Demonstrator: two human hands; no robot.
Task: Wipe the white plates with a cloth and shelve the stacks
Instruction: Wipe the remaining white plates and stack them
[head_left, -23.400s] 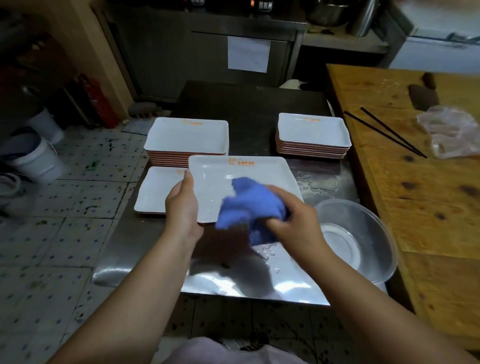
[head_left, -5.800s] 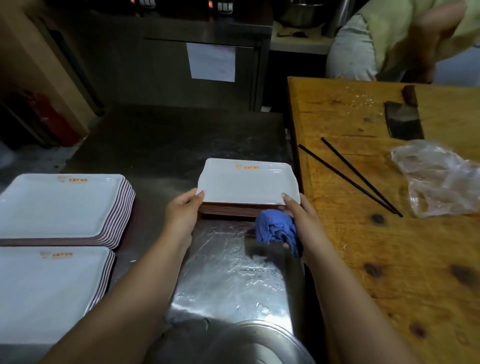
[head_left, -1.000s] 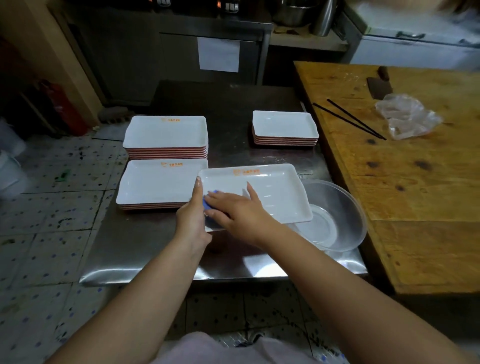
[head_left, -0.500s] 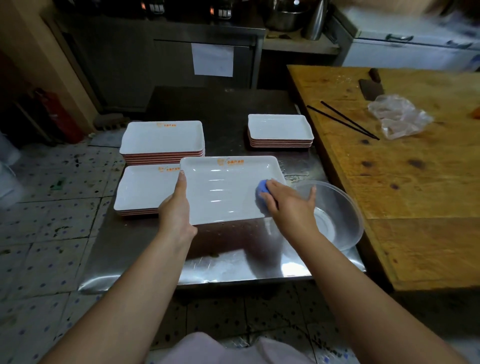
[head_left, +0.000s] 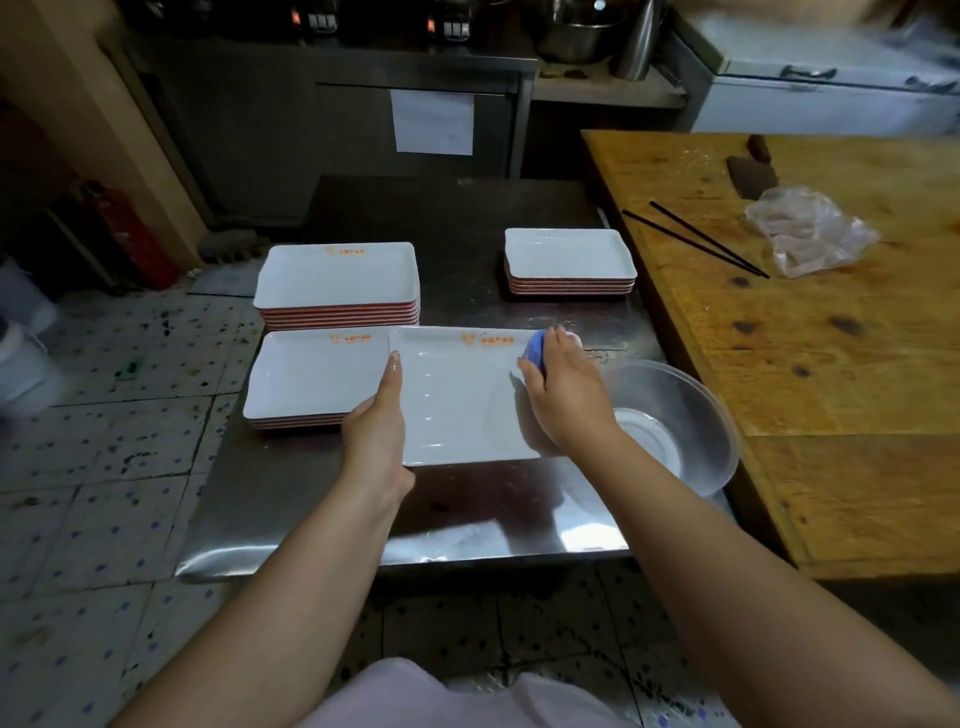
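A white plate (head_left: 457, 400) is being held just above the steel worktop (head_left: 322, 509), the left hand (head_left: 379, 426) gripping its near-left edge. The right hand (head_left: 563, 395) is pressing a bunched blue cloth (head_left: 535, 349) into its far-right corner. Three plate stacks (head_left: 337, 280) are sitting beyond, a clear bowl (head_left: 675, 415) just right.

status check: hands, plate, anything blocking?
Left hand grips the plate by its left edge. Right hand presses the blue cloth on its far right corner. Clear bowl sits close beside the plate; not blocking.
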